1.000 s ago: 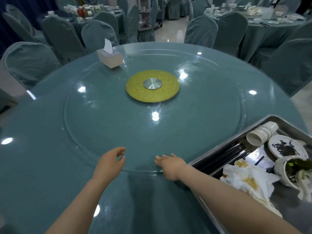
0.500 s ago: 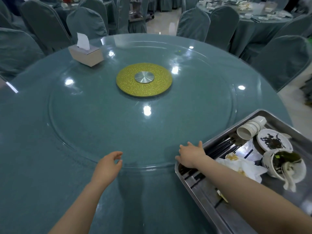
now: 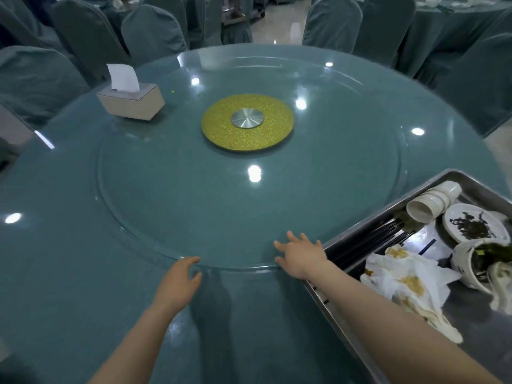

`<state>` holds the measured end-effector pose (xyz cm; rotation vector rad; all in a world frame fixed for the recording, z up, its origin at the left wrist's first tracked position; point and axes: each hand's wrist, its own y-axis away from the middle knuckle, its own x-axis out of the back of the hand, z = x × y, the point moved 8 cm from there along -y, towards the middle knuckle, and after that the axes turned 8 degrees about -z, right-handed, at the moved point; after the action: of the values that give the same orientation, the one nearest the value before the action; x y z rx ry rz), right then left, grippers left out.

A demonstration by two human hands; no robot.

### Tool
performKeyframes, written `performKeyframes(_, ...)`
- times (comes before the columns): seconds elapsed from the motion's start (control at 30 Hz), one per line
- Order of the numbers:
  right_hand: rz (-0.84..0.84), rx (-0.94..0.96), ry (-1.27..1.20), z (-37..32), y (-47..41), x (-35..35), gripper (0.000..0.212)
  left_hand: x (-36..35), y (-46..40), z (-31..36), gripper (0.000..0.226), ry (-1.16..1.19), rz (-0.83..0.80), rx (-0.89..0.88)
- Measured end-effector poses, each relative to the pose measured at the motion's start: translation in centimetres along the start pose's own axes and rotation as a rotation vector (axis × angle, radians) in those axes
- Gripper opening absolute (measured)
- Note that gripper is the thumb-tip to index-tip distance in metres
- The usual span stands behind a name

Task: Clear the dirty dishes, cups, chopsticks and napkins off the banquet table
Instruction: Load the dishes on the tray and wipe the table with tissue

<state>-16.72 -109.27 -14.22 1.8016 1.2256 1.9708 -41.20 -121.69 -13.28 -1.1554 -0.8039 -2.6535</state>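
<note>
**Both hands at turntable rim, dirty ware in tray**

At near edge of glass turntable (image 3: 171,189): right hand (image 3: 302,257) flat, fingers spread and straight on the glass, holding nothing, wrist just beside tray (image 3: 357,339) corner. Left hand (image 3: 177,284) close by at the same rim, fingers loosely curled, fingertips at the glass edge, gripping nothing; contact with glass hard to judge.

On right, half over table (image 3: 55,273) edge: steel tray with the cleared things. Stacked white cups (image 3: 432,203) lying on their side at far end. Beside them a small dish (image 3: 475,227) with dark leaf scraps. Below that a bowl (image 3: 476,266) tipped, greens and crumpled paper inside. Black chopsticks (image 3: 379,239) bundled along tray's left wall. Stained napkins (image 3: 404,284) heaped in the middle, yellow-brown blotches showing.

On turntable: gold glitter disc (image 3: 219,126) with silver hub (image 3: 247,118) at centre; tissue box (image 3: 131,102) far left, one white sheet standing up. No brand, label or writing legible on box, tray or ware.

Around: covered chairs (image 3: 152,31) in grey-green; second laid table (image 3: 457,12) far right, details too small to tell.
</note>
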Motion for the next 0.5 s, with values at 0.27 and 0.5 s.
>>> performKeyframes(0.27, 0.073, 0.030, -0.057, -2.2, -0.3, 1.1, 0.065, -0.1, -0.1, 0.0, 0.039, 0.023, -0.001, 0.025)
performKeyframes(0.5, -0.013, 0.126, -0.035, -3.1, -0.5, 0.3, 0.063, 0.7, -0.2, 0.2, 0.039, 0.054, 0.007, 0.020)
